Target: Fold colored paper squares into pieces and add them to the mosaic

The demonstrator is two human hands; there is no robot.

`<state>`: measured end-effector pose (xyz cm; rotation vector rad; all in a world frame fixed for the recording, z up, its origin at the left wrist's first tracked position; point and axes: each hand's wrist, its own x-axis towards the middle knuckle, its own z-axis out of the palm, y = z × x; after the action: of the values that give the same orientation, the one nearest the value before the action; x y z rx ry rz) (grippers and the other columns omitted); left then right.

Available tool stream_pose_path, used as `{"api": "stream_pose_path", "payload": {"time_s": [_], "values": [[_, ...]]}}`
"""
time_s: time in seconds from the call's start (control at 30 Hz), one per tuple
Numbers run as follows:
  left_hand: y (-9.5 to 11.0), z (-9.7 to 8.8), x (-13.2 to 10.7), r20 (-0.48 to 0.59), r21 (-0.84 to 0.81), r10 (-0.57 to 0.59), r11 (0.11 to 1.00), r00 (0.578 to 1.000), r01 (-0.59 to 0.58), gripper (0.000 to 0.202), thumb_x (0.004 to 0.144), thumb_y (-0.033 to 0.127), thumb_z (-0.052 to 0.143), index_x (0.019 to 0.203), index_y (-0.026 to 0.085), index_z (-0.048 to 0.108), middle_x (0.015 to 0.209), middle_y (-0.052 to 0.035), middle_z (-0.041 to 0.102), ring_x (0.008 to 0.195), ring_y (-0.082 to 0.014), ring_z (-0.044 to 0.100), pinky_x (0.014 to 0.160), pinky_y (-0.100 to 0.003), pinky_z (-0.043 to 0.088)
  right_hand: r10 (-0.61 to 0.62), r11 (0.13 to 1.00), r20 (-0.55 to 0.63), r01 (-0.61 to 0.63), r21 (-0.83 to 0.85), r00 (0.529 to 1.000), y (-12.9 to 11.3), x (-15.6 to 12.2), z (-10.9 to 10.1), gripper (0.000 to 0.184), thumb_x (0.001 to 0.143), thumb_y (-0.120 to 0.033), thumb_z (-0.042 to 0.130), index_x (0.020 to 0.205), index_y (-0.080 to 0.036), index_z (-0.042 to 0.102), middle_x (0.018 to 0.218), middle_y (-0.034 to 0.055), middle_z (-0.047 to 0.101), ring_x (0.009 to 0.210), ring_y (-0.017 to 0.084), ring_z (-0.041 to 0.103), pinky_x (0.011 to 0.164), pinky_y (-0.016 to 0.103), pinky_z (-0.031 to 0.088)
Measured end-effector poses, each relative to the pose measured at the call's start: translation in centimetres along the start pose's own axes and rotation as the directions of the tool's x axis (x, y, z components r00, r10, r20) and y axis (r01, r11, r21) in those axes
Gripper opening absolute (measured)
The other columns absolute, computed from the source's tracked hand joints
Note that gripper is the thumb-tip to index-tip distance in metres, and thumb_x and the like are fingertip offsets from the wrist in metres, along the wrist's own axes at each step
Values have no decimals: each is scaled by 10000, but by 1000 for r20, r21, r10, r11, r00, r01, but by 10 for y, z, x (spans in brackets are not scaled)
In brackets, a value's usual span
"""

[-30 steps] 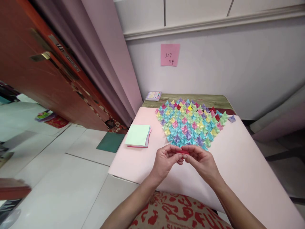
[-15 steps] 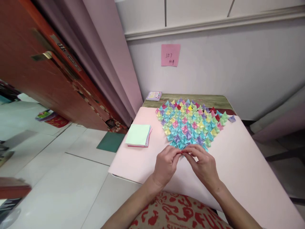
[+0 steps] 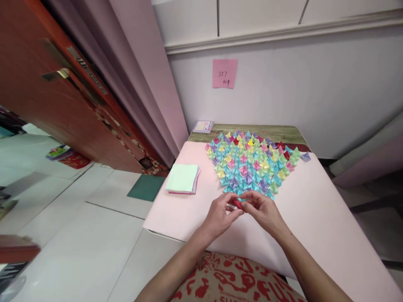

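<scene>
Right grip [image 3: 265,210] pinches the folded red paper [image 3: 237,204] in the head view, thumb against it; left grip [image 3: 218,216] curls round its other side, pinching or not, can't tell! Paper's over the pink desk [image 3: 317,222], right by those colourful paper shapes [image 3: 248,167].

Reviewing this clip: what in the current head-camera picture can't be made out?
Head view: the full shape of the red paper, partly covered by the left hand and right hand.
Head view: the near end of the group of folded paper pieces, partly behind the hands.
Head view: the print on the pack at the back left, too small to read.
Head view: the lower lettering on the patterned fabric, cut off by the bottom edge.
</scene>
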<state>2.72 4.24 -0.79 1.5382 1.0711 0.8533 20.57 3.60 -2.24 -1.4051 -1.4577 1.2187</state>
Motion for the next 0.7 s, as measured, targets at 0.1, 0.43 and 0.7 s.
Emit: {"api": "stream_pose_path", "payload": {"time_s": [0.1,0.43,0.7], "values": [[-2,3,2,27,-244,-62,968,998,67,387,733,254,759,1103,200,659,986,-57,702,870,-188,671,753,-292,543,29,993,-5,-28,114,1000,1,4,-1,354,835,-509,648,961,-179,669,731,34,689,634,159,612,593,270,498],[0,6,5,-4,-568,-248,798,969,202,386,703,335,814,983,118,659,883,-93,726,773,-184,681,724,-324,564,86,966,-29,-76,249,996,-2,1,5,481,870,-620,548,1000,-174,669,735,48,678,674,181,652,595,286,539],[-4,8,5,-49,-475,-215,864,975,167,325,737,331,782,977,140,675,928,-75,701,806,-183,665,733,-327,563,48,993,-104,-36,114,993,3,1,10,437,785,-559,697,1003,-182,676,826,61,723,641,173,658,601,299,552]]}}
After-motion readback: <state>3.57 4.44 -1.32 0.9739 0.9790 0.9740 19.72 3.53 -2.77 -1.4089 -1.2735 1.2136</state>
